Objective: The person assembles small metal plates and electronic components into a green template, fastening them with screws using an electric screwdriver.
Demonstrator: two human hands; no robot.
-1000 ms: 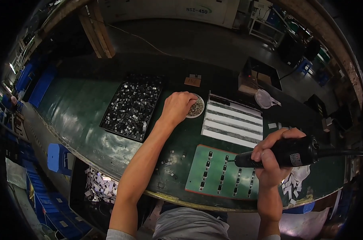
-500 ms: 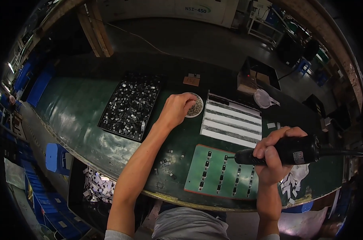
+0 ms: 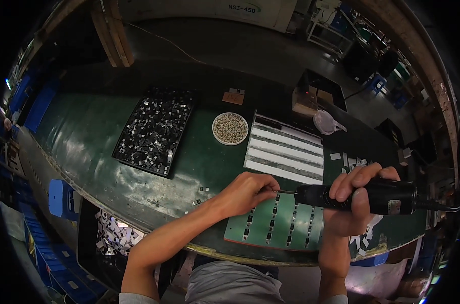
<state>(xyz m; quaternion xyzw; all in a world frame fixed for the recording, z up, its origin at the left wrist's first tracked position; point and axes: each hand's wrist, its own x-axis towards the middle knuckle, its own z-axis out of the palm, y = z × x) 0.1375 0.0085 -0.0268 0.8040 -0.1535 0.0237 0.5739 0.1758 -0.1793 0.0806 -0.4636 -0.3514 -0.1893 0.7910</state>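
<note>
My right hand (image 3: 354,195) grips a black electric screwdriver (image 3: 361,197) held level, its bit pointing left over a green fixture board (image 3: 275,225) with rows of small parts. My left hand (image 3: 247,190) is at the bit's tip, fingers pinched together there; what they pinch is too small to see. A round white dish of small screws (image 3: 230,128) sits behind, on the green bench (image 3: 88,137).
A black tray of small metal parts (image 3: 156,131) lies at the left. A white and black striped tray (image 3: 285,152) sits behind the fixture board. Scraps of white paper lie at the right. A bin of white pieces (image 3: 116,235) is below the bench edge.
My left hand has left the screw dish and come back to the tip of the screwdriver bit. My right hand with the screwdriver has barely moved.
</note>
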